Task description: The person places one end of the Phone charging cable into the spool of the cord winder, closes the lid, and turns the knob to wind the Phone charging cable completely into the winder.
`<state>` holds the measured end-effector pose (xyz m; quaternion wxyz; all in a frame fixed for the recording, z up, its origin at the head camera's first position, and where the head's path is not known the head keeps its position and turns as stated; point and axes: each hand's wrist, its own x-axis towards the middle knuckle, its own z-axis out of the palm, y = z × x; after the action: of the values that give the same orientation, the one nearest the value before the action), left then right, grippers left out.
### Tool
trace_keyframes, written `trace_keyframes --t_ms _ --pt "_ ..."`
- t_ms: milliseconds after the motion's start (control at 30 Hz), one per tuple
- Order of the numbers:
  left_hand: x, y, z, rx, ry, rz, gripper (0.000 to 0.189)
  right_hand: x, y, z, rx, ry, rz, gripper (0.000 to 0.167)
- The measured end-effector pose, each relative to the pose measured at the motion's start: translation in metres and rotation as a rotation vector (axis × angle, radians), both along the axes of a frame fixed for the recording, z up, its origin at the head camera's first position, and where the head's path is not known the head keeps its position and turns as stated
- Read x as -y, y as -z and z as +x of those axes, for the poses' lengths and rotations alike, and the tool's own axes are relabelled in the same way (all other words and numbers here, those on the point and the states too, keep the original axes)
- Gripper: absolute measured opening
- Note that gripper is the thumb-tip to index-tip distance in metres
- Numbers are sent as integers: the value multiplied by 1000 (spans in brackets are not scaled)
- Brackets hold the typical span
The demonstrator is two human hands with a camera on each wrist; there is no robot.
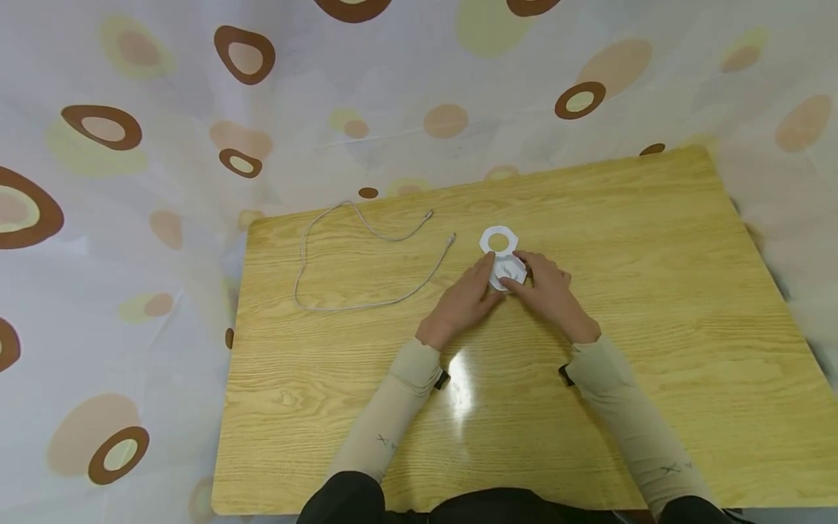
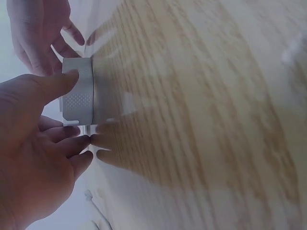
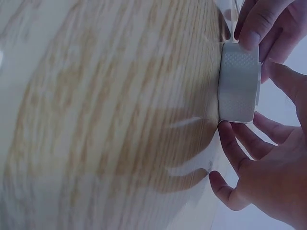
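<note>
A small white many-sided case (image 1: 511, 268) stands on the table between the hands, its ring-shaped lid (image 1: 487, 239) folded back on the far side. Inside the case is a pale shape too small to make out. At the case's left side the left hand (image 1: 461, 304) grips it; in the left wrist view its thumb presses the textured side wall (image 2: 79, 98). From the right, the right hand (image 1: 553, 295) holds the case, with fingers along its side and the thumb over the near part of its top.
A thin white cable (image 1: 353, 307) lies in a wide loop on the wooden table (image 1: 668, 291), left of the case, its two plug ends pointing toward the case. Patterned cloth (image 1: 406, 73) hangs behind the table's far edge and along its sides.
</note>
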<state>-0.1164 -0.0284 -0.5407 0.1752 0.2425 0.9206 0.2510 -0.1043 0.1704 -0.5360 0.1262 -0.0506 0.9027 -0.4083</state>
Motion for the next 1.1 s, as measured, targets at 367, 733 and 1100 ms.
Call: trace_keyframes --t_ms 367,733,1100 --pt "1 -2 1 -30 -5 42 78 -9 3 0 15 -64 -10 84" --pt "7 -6 6 -11 1 87 71 -13 -1 3 23 -150 -19 88" --pt "12 -3 12 19 -1 120 70 -14 1 7 -10 -169 -46 81"
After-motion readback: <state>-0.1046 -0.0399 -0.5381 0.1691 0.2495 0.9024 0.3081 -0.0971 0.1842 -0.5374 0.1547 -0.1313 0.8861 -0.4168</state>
